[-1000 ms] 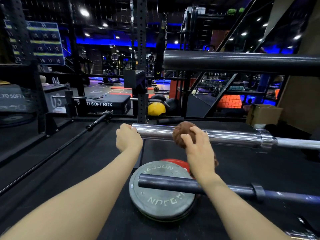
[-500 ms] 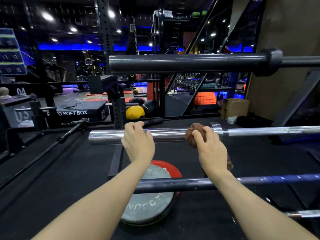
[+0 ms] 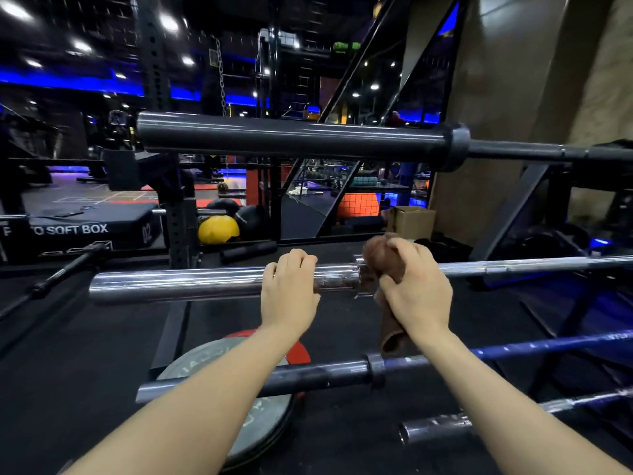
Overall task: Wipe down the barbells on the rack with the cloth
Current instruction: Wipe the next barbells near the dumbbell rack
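Observation:
A chrome barbell [image 3: 178,282] lies level across the rack at mid height. My left hand [image 3: 291,293] grips its thick sleeve from above. My right hand [image 3: 416,296] holds a brown cloth [image 3: 376,258] wrapped over the bar at the sleeve collar, with the cloth's tail [image 3: 392,332] hanging below the hand. A dark barbell [image 3: 291,138] sits on the rack above. A third barbell [image 3: 329,373] with a bluish shaft runs below my forearms, and a chrome sleeve end [image 3: 435,428] shows lowest right.
A grey weight plate [image 3: 263,426] on a red one [image 3: 301,351] lies on the black floor under the bars. A perforated rack upright [image 3: 181,217] stands left of centre. Behind are a soft plyo box [image 3: 78,228], a yellow ball [image 3: 219,229] and a cardboard box [image 3: 412,221].
My right hand slid the cloth rightward along the chrome bar to the collar, and my left hand followed along the sleeve. The view swung right.

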Demonstrator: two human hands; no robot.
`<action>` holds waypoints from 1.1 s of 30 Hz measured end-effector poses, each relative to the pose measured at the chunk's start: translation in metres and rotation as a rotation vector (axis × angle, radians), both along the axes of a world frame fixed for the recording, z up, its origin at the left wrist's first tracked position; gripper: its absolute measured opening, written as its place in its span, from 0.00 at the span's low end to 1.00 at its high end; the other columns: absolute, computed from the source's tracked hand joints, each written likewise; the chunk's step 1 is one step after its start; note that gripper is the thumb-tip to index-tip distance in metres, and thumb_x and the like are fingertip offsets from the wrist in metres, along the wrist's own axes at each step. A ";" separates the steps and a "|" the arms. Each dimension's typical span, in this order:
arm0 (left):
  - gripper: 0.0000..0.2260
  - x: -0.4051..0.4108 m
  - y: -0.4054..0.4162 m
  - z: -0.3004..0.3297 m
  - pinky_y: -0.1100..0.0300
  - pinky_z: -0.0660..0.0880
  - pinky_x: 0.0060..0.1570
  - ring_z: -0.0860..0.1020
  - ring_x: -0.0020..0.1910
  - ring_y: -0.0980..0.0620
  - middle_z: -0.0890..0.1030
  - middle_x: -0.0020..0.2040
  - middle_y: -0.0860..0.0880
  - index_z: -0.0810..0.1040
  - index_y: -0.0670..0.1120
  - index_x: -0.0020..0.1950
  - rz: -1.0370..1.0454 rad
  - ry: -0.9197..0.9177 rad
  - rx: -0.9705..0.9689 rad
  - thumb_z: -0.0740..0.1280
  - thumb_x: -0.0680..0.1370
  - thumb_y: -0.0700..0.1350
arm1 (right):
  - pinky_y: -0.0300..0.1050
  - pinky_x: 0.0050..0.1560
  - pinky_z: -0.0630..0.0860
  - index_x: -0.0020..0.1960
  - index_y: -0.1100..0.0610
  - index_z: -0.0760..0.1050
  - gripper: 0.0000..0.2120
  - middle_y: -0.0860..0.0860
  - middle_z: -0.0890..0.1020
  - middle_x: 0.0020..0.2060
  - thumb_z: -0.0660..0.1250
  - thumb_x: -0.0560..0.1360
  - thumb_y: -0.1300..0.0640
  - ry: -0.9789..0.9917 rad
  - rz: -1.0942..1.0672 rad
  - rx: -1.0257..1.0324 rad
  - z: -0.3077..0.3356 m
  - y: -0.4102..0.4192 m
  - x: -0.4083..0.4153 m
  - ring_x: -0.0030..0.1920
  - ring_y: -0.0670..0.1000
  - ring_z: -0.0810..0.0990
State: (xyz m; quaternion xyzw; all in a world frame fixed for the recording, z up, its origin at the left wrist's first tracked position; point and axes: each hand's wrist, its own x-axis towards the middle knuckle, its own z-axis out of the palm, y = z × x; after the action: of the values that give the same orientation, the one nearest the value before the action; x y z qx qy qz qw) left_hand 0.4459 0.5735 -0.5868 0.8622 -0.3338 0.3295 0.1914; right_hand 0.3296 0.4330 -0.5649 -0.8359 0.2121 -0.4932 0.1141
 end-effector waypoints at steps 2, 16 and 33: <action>0.26 0.003 -0.002 -0.001 0.57 0.59 0.64 0.69 0.62 0.52 0.70 0.61 0.53 0.69 0.51 0.66 0.047 -0.027 0.053 0.73 0.71 0.49 | 0.49 0.46 0.75 0.63 0.52 0.74 0.26 0.50 0.74 0.63 0.71 0.66 0.63 0.010 0.075 -0.057 0.000 0.006 0.013 0.57 0.58 0.75; 0.18 0.027 0.011 0.001 0.56 0.62 0.58 0.75 0.53 0.49 0.77 0.53 0.50 0.78 0.48 0.58 0.051 -0.084 0.098 0.74 0.69 0.44 | 0.40 0.20 0.65 0.43 0.51 0.80 0.22 0.51 0.79 0.46 0.81 0.52 0.58 0.354 0.097 -0.329 -0.057 0.037 0.029 0.35 0.54 0.76; 0.15 0.023 0.013 0.004 0.57 0.64 0.55 0.75 0.53 0.48 0.76 0.53 0.49 0.77 0.48 0.57 0.073 -0.053 0.161 0.71 0.71 0.42 | 0.47 0.44 0.71 0.62 0.50 0.75 0.16 0.52 0.67 0.53 0.64 0.75 0.58 0.262 0.116 0.203 -0.033 0.051 0.018 0.42 0.59 0.76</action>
State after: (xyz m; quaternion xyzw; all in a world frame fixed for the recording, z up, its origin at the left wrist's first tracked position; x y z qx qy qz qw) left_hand 0.4692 0.5867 -0.5830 0.8773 -0.3326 0.3311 0.1004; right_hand 0.3477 0.4840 -0.5975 -0.8879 0.2255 -0.3489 0.1978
